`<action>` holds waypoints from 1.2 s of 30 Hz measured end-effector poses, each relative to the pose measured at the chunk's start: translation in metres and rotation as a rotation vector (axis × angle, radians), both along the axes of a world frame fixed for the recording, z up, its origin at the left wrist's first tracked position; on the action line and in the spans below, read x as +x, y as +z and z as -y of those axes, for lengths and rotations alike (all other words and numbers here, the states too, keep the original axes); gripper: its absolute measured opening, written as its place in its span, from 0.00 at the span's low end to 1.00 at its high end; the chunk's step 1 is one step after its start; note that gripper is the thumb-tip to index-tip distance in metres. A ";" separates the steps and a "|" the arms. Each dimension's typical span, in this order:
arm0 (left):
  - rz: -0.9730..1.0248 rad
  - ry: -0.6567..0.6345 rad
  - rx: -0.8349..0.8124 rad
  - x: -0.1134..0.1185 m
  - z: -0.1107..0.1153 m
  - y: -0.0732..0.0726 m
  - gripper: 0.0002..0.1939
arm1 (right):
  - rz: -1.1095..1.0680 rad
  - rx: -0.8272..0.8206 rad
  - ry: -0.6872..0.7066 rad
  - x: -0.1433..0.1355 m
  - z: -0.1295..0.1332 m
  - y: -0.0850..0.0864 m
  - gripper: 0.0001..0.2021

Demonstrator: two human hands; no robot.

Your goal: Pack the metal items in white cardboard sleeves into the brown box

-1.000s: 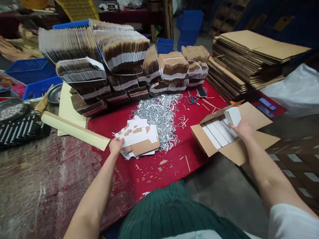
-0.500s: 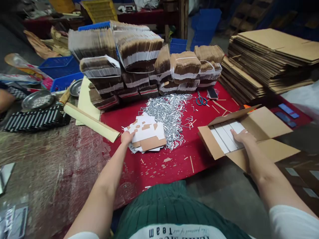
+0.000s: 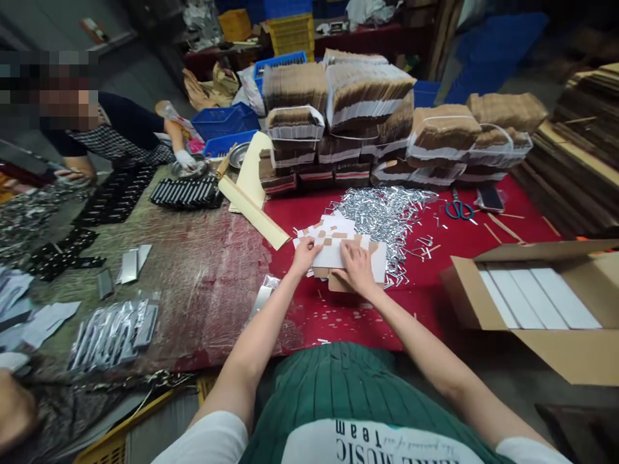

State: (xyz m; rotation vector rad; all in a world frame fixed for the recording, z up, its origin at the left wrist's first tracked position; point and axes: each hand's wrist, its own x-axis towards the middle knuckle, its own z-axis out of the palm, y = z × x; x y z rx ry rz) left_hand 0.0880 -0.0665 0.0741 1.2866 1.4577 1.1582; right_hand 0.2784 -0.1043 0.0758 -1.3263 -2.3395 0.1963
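Red cloth covers the surface in front of me, with bundles of folded cardboard stacked along the back. My right hand has come away from the open carton and joined my left hand at the loose flat cardboard pieces. That puts both hands on one thing, the white card piece on top: my left pinches its left end between thumb and fingers, while my right lies over it with the fingers bent and a little apart. I can't tell how firmly the right one grips.

The carton is on my right with its flaps out and no hand in it; white boxes lie side by side inside. As I judge it, the work has moved from the carton to the card. Just behind the pieces spreads a heap of small bent metal parts, then the scissors and a phone to its right. With my view turned left, a co-worker has come into it, a gloved hand at a metal dish.
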 end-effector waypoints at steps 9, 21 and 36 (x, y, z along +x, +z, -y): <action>-0.341 0.116 -0.301 -0.043 0.102 -0.056 0.11 | 0.273 -0.296 0.228 -0.023 0.069 -0.050 0.30; 0.353 -0.221 -0.459 -0.025 0.149 -0.015 0.17 | 0.000 -0.523 0.475 0.001 0.095 -0.012 0.32; 0.153 -0.487 -0.622 -0.015 0.152 -0.070 0.25 | -0.383 -0.524 -0.464 0.034 0.116 -0.039 0.16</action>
